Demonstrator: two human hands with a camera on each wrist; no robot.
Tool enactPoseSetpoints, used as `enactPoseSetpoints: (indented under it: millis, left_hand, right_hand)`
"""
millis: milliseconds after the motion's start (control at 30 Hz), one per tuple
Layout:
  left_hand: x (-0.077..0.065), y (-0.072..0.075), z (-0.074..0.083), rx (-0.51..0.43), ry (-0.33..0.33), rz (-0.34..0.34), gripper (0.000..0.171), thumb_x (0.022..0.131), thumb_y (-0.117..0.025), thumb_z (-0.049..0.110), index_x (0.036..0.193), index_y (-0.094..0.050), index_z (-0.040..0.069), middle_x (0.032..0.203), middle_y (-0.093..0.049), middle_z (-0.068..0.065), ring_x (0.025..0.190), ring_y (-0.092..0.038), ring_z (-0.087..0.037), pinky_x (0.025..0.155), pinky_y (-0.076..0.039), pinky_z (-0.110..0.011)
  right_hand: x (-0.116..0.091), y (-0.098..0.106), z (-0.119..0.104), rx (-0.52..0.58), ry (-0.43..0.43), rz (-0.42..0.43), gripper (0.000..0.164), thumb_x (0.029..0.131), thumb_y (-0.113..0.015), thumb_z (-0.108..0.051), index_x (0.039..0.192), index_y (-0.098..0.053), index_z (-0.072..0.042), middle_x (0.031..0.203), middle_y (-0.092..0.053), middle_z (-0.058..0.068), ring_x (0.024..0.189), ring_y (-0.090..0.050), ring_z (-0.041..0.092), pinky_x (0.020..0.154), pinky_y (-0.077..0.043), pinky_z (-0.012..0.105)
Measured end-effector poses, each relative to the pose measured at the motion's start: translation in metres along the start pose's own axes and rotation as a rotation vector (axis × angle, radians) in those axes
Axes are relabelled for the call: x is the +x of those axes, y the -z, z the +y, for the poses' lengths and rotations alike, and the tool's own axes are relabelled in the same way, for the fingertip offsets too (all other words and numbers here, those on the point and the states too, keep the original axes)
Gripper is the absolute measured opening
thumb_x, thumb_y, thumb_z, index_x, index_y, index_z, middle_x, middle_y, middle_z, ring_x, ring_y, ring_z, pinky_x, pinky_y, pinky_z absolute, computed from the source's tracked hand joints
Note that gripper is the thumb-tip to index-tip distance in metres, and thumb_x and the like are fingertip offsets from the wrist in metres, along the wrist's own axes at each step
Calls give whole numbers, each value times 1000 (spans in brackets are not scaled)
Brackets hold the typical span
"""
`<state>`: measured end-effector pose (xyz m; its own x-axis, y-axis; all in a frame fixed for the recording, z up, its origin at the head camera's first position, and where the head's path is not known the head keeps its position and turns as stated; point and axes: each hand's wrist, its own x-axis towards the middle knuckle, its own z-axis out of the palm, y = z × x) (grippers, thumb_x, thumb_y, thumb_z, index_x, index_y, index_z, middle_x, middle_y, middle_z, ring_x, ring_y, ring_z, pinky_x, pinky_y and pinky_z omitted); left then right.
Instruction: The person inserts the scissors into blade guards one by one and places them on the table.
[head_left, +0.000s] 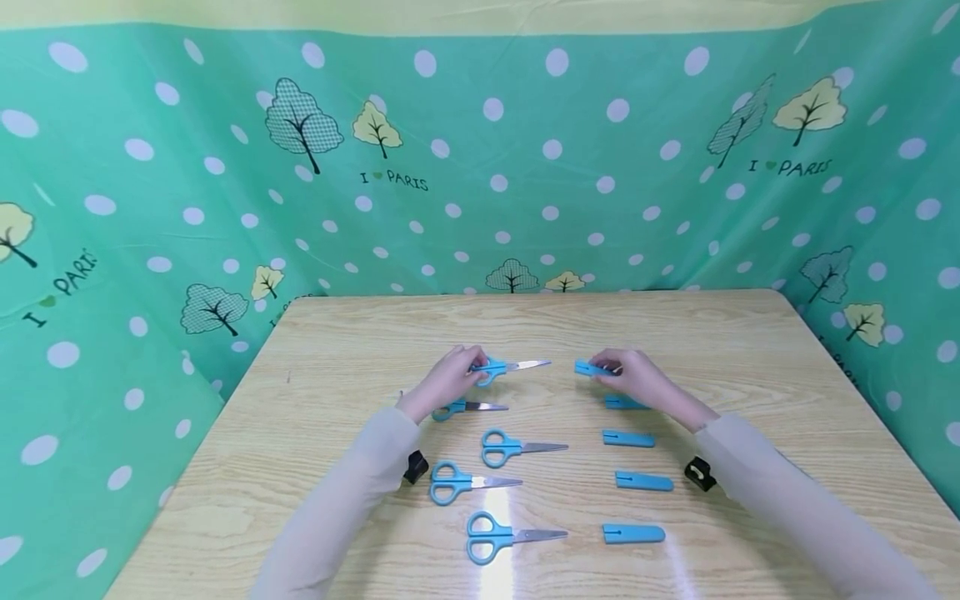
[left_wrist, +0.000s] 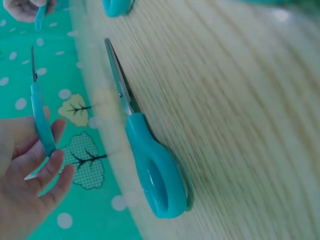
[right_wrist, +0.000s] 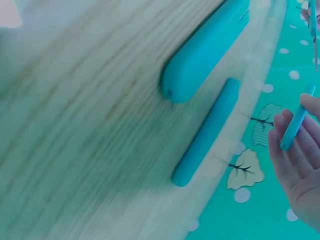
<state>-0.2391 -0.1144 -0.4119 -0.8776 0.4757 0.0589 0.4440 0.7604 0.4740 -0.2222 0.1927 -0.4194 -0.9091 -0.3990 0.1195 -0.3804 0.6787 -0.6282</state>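
My left hand [head_left: 457, 373] pinches the blue handle of a pair of scissors [head_left: 491, 369], its metal blades pointing right. Across from it, my right hand [head_left: 628, 372] holds a blue scissors cover [head_left: 587, 367] between thumb and fingers, with its slotted end toward the blade tips. A gap separates the tips from the cover. In the left wrist view, the held scissors [left_wrist: 42, 117] are seen edge-on above the table, the fingers partly spread behind them. The right wrist view has the held cover [right_wrist: 296, 122] lying across the fingers, thumb on top.
Several more scissors [head_left: 501, 447] lie in a column, blades pointing right. One pair [head_left: 450, 409] is just below my left hand. Facing them, several blue covers [head_left: 628, 438] form a second column. A dotted green curtain [head_left: 525, 167] stands behind the wooden table [head_left: 360, 325].
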Motion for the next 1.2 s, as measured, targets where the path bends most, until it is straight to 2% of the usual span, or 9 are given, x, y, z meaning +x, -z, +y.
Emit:
enactPoseSetpoints:
  millis: [267, 600, 867, 1067, 1133, 1200]
  left_hand:
    - [-16, 3, 8, -24, -53, 29, 15, 86, -57, 17, 97, -56, 7, 89, -57, 0, 84, -48, -13, 69, -44, -23]
    - [-35, 5, 26, 5, -184, 100, 13, 84, -60, 14, 94, -58, 6, 89, -60, -1, 84, -49, -12, 70, -45, -23]
    - [-49, 6, 37, 2, -228, 145, 13, 82, -62, 12, 92, -59, 6, 88, -61, 0, 81, -48, -10, 67, -44, -21]
    - [-60, 8, 43, 10, -306, 173, 16, 80, -63, 11, 93, -58, 4, 88, -61, -2, 81, -50, -13, 68, -45, -20]
    - [-62, 8, 44, 26, -326, 185, 16, 80, -64, 10, 93, -58, 4, 87, -62, -2, 82, -50, -12, 68, -45, -20]
    - [-64, 8, 45, 38, -347, 197, 16, 80, -64, 10, 93, -58, 4, 88, -62, -2, 81, -50, -12, 68, -45, -20]
  right_hand:
    - [-17, 5, -17, -23, 42, 26, 25, 82, -61, -10, 106, -62, 0, 100, -63, 13, 88, -58, 23, 73, -49, 36]
    - [-37, 9, -34, -92, 203, 113, 23, 76, -67, -2, 98, -64, 1, 89, -65, 8, 78, -60, 17, 62, -50, 23]
    - [-53, 11, -48, -170, 356, 192, 24, 69, -72, -1, 92, -66, -1, 84, -65, 5, 75, -61, 15, 62, -51, 23]
    - [-63, 13, -57, -190, 438, 236, 29, 65, -74, 1, 92, -65, -3, 86, -65, 4, 79, -62, 17, 65, -51, 26]
    - [-66, 13, -59, -197, 453, 245, 28, 66, -74, -1, 93, -65, -4, 87, -65, 3, 80, -62, 16, 66, -52, 27]
    - [-68, 13, -61, -194, 463, 248, 23, 73, -72, -13, 94, -65, -5, 88, -65, 2, 80, -62, 16, 67, -51, 27]
